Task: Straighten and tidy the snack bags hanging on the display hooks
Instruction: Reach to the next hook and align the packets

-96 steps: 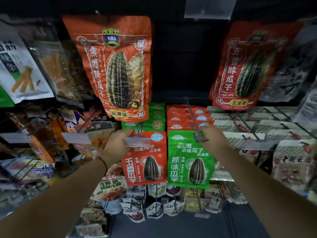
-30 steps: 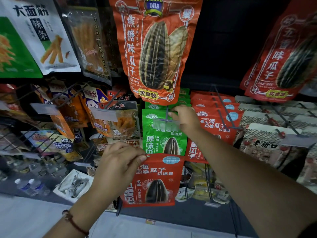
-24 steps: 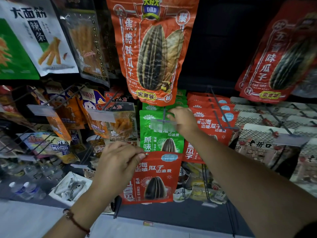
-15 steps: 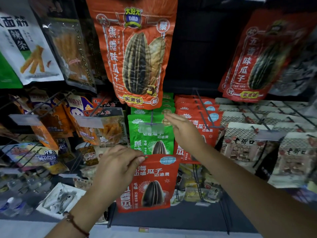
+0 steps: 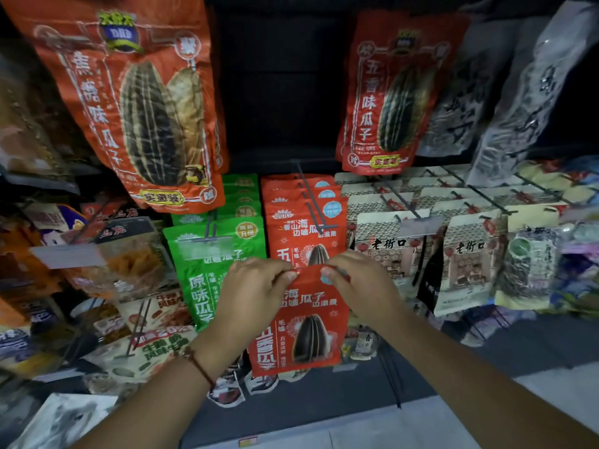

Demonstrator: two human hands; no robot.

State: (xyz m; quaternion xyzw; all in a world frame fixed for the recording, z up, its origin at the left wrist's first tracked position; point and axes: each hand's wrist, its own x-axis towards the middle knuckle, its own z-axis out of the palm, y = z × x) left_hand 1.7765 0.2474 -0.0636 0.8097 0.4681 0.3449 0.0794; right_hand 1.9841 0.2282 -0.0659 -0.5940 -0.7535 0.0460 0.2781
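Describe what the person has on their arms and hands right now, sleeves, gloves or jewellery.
Both forearms are bare as far as the frame shows: no sleeves and no gloves. The left hand has a thin brown cord bracelet round its wrist, with what looks like a small bead on it. The right hand and its wrist carry nothing visible: no watch, band or ring can be seen on the fingers.
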